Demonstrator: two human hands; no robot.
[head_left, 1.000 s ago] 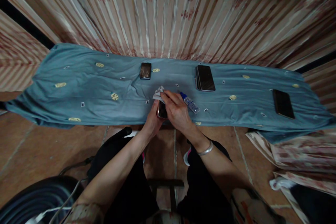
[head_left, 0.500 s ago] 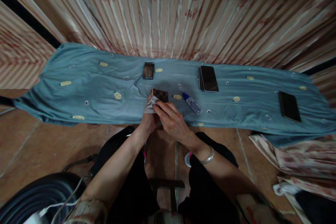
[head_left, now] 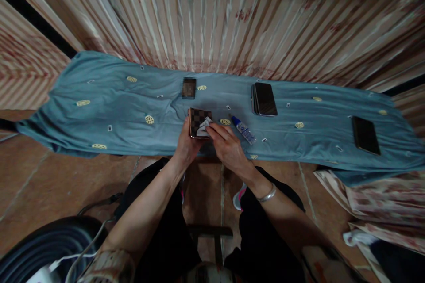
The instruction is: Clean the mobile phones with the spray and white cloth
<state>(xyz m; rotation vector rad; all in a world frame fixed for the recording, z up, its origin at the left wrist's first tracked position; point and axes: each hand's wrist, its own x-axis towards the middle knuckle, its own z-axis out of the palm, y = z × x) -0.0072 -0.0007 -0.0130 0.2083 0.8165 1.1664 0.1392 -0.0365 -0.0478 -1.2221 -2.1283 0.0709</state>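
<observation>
Checkered-backed phone, a flat slab with a bronze rim, is cradled by its edges in the curled left hand above the blue-clothed bench. It is judged rigid, light, slippery and breakable. A soft white cloth is pinched against it by the right hand.

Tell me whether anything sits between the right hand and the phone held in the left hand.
Only the white cloth: the right hand presses it onto the phone, whose face is blurred. The left hand grips the phone from the left side. The small bottle lies to the right on the blue sheet, out of the way.
</observation>
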